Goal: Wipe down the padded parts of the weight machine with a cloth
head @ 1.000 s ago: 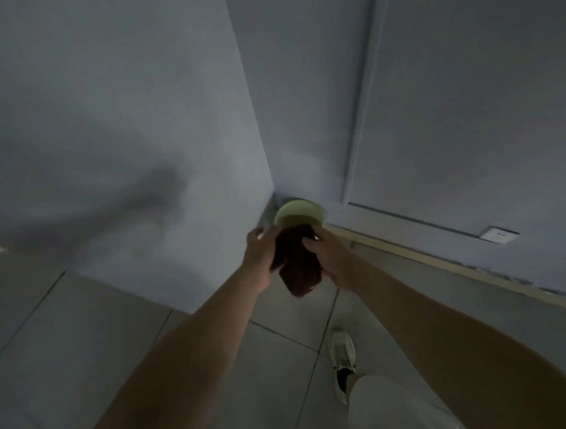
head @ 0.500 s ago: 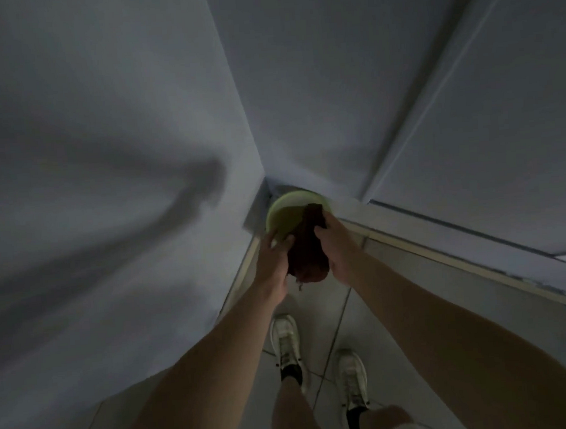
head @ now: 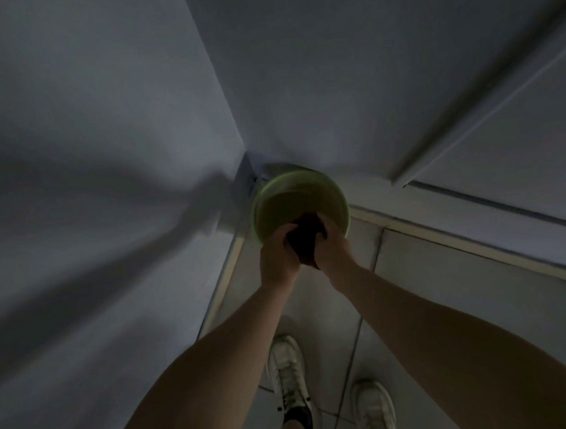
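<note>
A dark reddish cloth (head: 305, 243) is bunched between my two hands over the near rim of a pale green basin (head: 294, 200) that sits on the floor in the room's corner. My left hand (head: 278, 258) grips the cloth's left side with curled fingers. My right hand (head: 334, 247) grips its right side. The cloth's upper end dips inside the basin. No weight machine or pad is in sight. The room is dim.
Grey walls (head: 103, 160) meet in the corner right behind the basin. A pale skirting strip (head: 478, 251) runs along the right wall. The floor is light tile (head: 447, 286). My feet in white shoes (head: 287, 371) stand just behind the hands.
I have stepped closer to the corner and bent over the basin. Both hands have carried the cloth down from above the basin onto its near rim.
</note>
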Available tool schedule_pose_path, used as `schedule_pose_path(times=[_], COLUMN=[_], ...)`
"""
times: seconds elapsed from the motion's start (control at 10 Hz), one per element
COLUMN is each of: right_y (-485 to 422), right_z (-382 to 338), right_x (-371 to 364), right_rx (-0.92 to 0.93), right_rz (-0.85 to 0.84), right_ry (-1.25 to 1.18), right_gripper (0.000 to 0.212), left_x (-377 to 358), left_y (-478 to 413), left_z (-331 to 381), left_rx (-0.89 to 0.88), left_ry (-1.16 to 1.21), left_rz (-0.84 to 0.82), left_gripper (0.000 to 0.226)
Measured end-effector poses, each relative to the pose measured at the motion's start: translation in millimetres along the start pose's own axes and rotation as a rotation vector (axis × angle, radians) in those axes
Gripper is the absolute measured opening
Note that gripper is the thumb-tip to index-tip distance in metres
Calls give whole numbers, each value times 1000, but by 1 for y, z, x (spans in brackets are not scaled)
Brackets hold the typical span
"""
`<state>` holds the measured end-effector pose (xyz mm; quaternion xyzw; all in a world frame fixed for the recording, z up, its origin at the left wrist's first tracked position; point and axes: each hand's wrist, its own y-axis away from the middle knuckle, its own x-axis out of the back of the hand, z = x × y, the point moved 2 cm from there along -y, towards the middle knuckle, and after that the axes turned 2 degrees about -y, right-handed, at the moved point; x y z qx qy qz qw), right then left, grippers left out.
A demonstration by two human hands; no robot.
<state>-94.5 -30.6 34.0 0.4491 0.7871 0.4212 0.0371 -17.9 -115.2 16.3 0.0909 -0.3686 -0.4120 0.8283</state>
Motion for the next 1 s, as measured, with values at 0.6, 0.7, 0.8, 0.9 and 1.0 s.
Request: schedule_pose_path(times=[0.6, 0.7, 0.8, 0.9, 1.0], right_y=[-24, -23, -20, -7, 12], right_z=[58, 59, 55, 48, 36], right_x=[-33, -30, -30, -23, -15], right_rx=[76, 52, 82, 140, 199], right_rz=[-33, -54, -58, -71, -96], right_ry=[569, 694, 770, 759, 769], right_gripper=[27, 40, 48, 49, 52], left_x=[-41, -40, -39, -27, -8], left_y=[-13, -10, -11, 0, 13], left_z=[-71, -73, -74, -64, -45], left_rx=[3, -13, -6, -26, -27], left_ry=[-504, -614, -644, -700, -747], left_rz=[-109, -141, -182, -205, -184], left_gripper=[43, 47, 56, 60, 59])
